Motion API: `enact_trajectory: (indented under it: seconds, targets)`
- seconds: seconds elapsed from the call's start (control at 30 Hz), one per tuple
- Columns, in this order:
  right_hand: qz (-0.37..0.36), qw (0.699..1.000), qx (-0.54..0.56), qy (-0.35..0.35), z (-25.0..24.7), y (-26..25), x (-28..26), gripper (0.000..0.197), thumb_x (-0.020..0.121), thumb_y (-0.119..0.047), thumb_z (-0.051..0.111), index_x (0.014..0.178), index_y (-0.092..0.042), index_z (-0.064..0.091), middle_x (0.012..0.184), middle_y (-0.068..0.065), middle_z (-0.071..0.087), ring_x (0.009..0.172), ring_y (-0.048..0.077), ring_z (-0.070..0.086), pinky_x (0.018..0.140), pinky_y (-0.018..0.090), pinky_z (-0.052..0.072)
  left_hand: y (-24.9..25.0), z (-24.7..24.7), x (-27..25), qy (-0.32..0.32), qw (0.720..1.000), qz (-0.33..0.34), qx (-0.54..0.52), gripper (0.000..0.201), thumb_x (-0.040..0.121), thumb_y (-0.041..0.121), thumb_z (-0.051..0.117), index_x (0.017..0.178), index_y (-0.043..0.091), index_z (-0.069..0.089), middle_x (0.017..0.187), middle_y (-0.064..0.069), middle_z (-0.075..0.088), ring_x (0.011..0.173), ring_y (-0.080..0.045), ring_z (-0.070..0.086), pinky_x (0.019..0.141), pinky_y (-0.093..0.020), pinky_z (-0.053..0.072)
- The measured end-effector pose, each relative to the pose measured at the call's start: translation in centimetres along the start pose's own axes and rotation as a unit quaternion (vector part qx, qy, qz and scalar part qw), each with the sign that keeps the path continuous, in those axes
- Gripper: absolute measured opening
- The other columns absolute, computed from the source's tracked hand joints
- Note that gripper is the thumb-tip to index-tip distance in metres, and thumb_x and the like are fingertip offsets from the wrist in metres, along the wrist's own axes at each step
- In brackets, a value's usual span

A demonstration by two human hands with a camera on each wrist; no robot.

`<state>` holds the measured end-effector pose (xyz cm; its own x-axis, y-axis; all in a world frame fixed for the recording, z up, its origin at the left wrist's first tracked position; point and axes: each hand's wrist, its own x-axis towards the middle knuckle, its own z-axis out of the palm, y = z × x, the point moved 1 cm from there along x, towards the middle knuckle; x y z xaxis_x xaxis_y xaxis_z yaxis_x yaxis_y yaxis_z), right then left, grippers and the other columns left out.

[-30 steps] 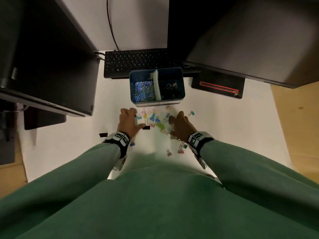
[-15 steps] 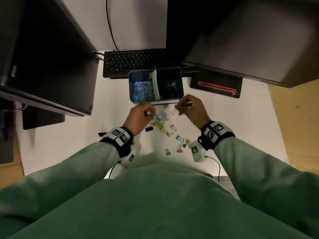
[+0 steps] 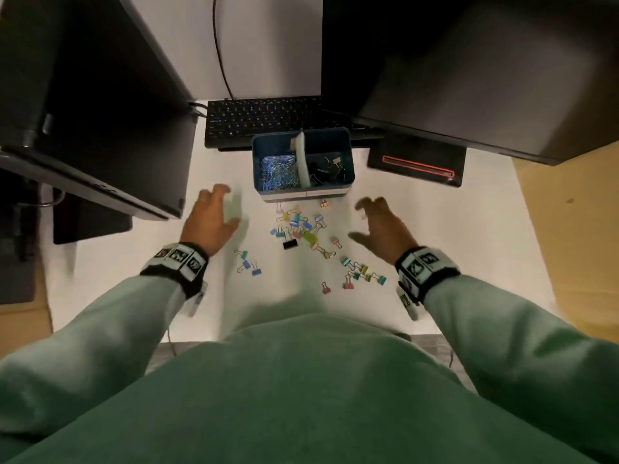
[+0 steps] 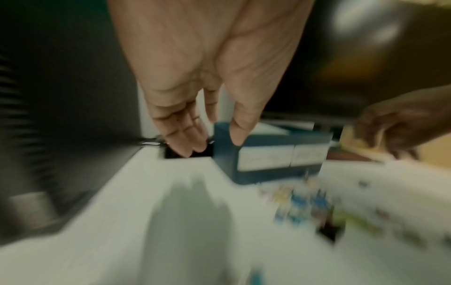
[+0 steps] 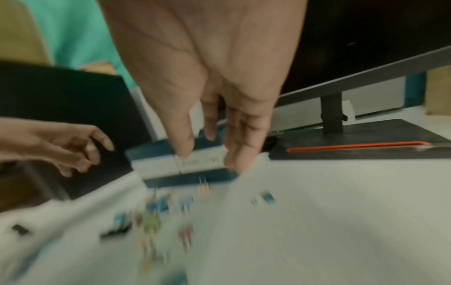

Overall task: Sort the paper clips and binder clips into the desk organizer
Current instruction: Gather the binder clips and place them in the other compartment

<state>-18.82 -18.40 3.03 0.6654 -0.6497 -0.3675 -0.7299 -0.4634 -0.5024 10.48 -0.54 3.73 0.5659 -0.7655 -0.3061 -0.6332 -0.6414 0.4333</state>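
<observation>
A blue desk organizer (image 3: 303,192) stands mid-desk; its left compartment holds paper clips (image 3: 279,172) and its right one binder clips (image 3: 330,167). Before it, several coloured binder clips (image 3: 301,229) lie scattered on the white desk (image 3: 435,236), with a second group (image 3: 361,274) nearer my right wrist and three (image 3: 248,262) by my left wrist. My left hand (image 3: 224,205) hovers left of the organizer with fingers spread and nothing in it. My right hand (image 3: 360,219) hovers to the right, also spread and holding nothing. Both wrist views are blurred; the palms (image 4: 195,57) (image 5: 207,57) show bare.
A black keyboard (image 3: 261,122) lies behind the organizer. Dark monitors overhang the desk at left (image 3: 83,112) and right (image 3: 485,78). A black stand base with a red stripe (image 3: 417,162) sits right of the organizer. A cable (image 3: 221,45) runs up the wall.
Both hands were pinching small clips just in front of the organizer; they have since swung apart to either side with fingers opened, and nothing shows in them now.
</observation>
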Motion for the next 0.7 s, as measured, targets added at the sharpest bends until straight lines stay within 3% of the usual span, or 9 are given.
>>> enact_trajectory:
  seconds: [0.1,0.2,0.3,0.5,0.6,0.7]
  targets:
    - [0.121,0.976,-0.079,-0.165,4.2,4.4,-3.7,0.113,0.064,-0.044,0.085,0.145,-0.029,0.007,0.142,0.025,0.020,0.101,0.045,0.061,0.091,0.050,0.052,-6.1,1.7,-3.5,-0.102,0.986,-0.106,0.081,0.101,0.065,0.062,0.077,0.143,0.027,0.021,0.131,-0.023,0.034,0.118,-0.045,0.044,0.099,-0.053,0.041]
    - [0.105,0.969,-0.132,-0.182,7.1,4.7,-4.7,0.125,0.060,-0.048,0.087,0.147,-0.030,-0.001,0.142,0.024,0.013,0.102,0.044,0.061,0.091,0.047,0.052,-7.0,4.4,-5.8,-0.144,0.980,-0.109,0.083,0.112,0.058,0.068,0.077,0.145,0.030,0.017,0.134,-0.020,0.029,0.119,-0.043,0.042,0.102,-0.053,0.041]
    - [0.052,0.979,-0.130,-0.150,8.3,2.3,-3.2,0.111,0.067,-0.049,0.081,0.147,-0.030,0.007,0.136,0.022,0.019,0.097,0.045,0.060,0.087,0.049,0.053,-4.7,6.9,-5.7,-0.124,0.988,-0.073,0.056,0.094,0.062,0.056,0.081,0.137,0.028,0.031,0.132,-0.016,0.029,0.114,-0.038,0.046,0.100,-0.048,0.046]
    - [-0.001,0.988,-0.087,-0.127,8.4,-1.6,0.5,0.063,0.086,-0.027,0.063,0.138,-0.026,0.029,0.127,0.020,0.027,0.086,0.041,0.060,0.075,0.044,0.053,-1.3,8.4,-3.8,-0.110,0.994,-0.016,0.002,0.037,0.080,0.017,0.069,0.111,0.013,0.049,0.111,-0.015,0.036,0.079,-0.034,0.057,0.082,-0.040,0.052]
    - [-0.003,0.991,-0.073,-0.110,8.5,-1.8,1.0,0.044,0.092,-0.022,0.054,0.132,-0.020,0.038,0.123,0.018,0.033,0.081,0.039,0.062,0.069,0.041,0.051,-1.0,8.2,-3.2,-0.114,0.993,-0.005,-0.024,0.028,0.081,0.012,0.067,0.104,0.012,0.051,0.103,-0.014,0.043,0.077,-0.030,0.055,0.075,-0.032,0.049]
    - [0.039,0.994,-0.047,-0.092,7.9,-1.5,1.2,0.035,0.094,-0.033,0.051,0.126,-0.019,0.043,0.116,0.012,0.043,0.092,0.033,0.059,0.072,0.037,0.047,-1.5,8.0,-2.9,-0.114,0.992,0.020,-0.058,0.024,0.074,0.006,0.073,0.089,0.009,0.054,0.087,-0.014,0.056,0.071,-0.026,0.053,0.060,-0.024,0.038]
